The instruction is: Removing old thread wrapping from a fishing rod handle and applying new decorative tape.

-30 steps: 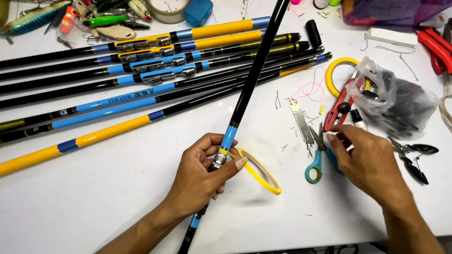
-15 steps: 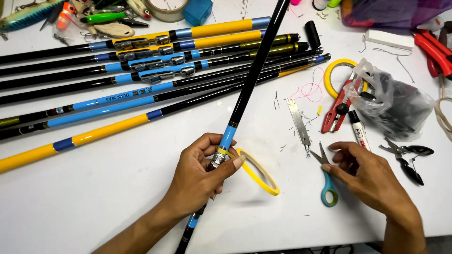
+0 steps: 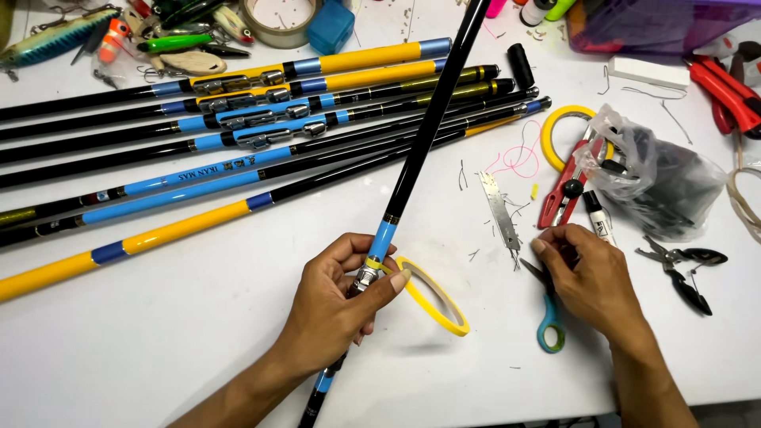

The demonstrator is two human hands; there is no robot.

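My left hand [image 3: 337, 305] grips a black fishing rod [image 3: 424, 139] at its blue band and metal guide, the rod slanting up to the top edge. A yellow tape roll [image 3: 434, 296] hangs from the rod beside my thumb, its end stuck on the blue band. My right hand [image 3: 587, 277] rests on blue-handled scissors [image 3: 549, 325] lying on the white table [image 3: 198, 317], fingers curled over the blades.
Several black, blue and yellow rod sections [image 3: 238, 143] lie across the table's left. Fishing lures [image 3: 158, 40] sit top left. A metal strip [image 3: 501, 210], red cutter [image 3: 564, 186], marker [image 3: 598, 220], plastic bag [image 3: 662, 178], pliers [image 3: 682, 269] and a second tape roll [image 3: 555, 127] crowd the right.
My right hand has slid the blue-handled scissors down and right, away from the red cutter. The left hand and rod have stayed put.
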